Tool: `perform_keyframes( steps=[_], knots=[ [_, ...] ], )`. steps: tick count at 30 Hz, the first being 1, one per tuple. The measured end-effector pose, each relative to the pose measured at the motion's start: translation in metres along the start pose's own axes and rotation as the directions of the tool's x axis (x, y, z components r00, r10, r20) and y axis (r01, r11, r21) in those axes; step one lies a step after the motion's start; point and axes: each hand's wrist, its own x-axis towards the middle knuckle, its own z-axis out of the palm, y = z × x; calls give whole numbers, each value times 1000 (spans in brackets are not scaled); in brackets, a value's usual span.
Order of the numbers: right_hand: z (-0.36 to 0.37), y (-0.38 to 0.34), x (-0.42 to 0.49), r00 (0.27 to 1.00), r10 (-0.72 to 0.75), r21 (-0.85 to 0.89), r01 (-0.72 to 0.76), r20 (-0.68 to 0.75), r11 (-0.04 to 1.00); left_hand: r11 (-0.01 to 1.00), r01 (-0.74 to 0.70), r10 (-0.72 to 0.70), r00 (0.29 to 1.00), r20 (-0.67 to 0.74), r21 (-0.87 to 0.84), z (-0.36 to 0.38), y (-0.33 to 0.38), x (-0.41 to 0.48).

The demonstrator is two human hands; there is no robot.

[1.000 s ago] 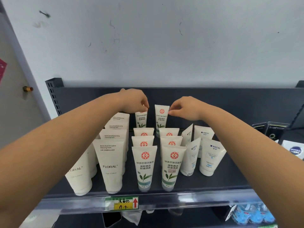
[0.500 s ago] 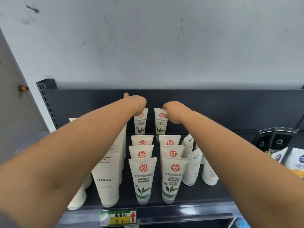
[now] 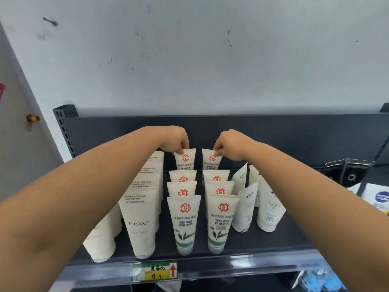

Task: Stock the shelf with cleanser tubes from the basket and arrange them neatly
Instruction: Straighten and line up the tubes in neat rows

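Observation:
Two rows of white cleanser tubes with red round logos stand cap-down on the dark shelf (image 3: 294, 245). My left hand (image 3: 174, 139) pinches the top edge of the rearmost tube in the left row (image 3: 186, 162). My right hand (image 3: 228, 146) pinches the top edge of the rearmost tube in the right row (image 3: 211, 162). Both rear tubes stand upright, close to the shelf's back panel. The front tubes (image 3: 184, 224) show green leaf prints. The basket is out of view.
White FLORAL tubes (image 3: 140, 222) stand left of the rows, and white tubes with blue print (image 3: 269, 211) stand right, partly behind my right forearm. Dark boxes (image 3: 347, 173) sit at the far right. A price tag (image 3: 154, 271) hangs on the shelf's front rail.
Both hands stayed at the two rear tubes, gripping their top edges. The tubes shifted slightly and now stand straighter. The camera moved a little.

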Motion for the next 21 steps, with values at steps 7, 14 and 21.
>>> perform_keyframes(
  steps=[7, 14, 21],
  knots=[
    [-4, -2, -24, 999, -46, 16, 46, 15, 999, 999, -50, 50, 999, 10, 15, 2, 9, -18],
    [-4, -7, -36, 997, -77, 34, 77, 7, 996, 997, -78, 78, 997, 24, 18, 3, 17, -33],
    [-3, -7, -44, 996, -91, 64, 90, 15, 994, 996, -84, 83, 996, 19, 12, 6, 16, -46]
  ],
)
